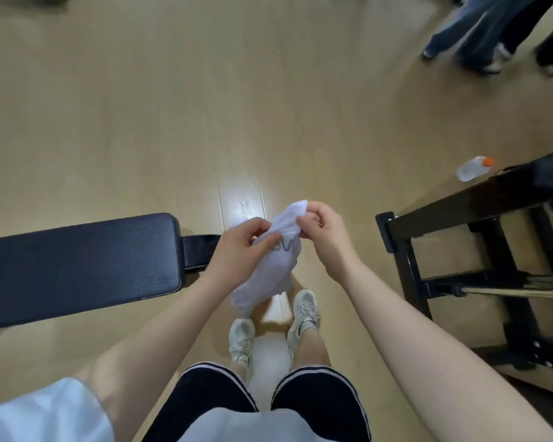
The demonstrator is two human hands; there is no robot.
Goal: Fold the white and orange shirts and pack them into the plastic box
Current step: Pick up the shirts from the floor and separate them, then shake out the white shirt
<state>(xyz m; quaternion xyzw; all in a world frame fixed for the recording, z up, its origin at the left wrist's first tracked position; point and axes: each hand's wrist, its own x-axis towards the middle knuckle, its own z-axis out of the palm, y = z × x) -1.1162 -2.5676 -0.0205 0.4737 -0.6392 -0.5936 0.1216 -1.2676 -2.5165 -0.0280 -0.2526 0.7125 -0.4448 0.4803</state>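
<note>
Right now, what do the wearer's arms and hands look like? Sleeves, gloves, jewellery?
Both forearms are bare from elbow to wrist. A loose pale light-blue short sleeve covers the left upper arm; the right upper arm is out of frame. The left hand and right hand show no gloves, watch, rings or bands.

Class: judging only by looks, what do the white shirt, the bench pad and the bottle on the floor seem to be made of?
White shirt: thin soft fabric; it bunches and drapes from the hands.
Bench pad: probably dark vinyl or faux leather; fine ribbed texture, rounded cushioned edges.
Bottle: likely clear plastic, see-through body, orange cap.
</note>
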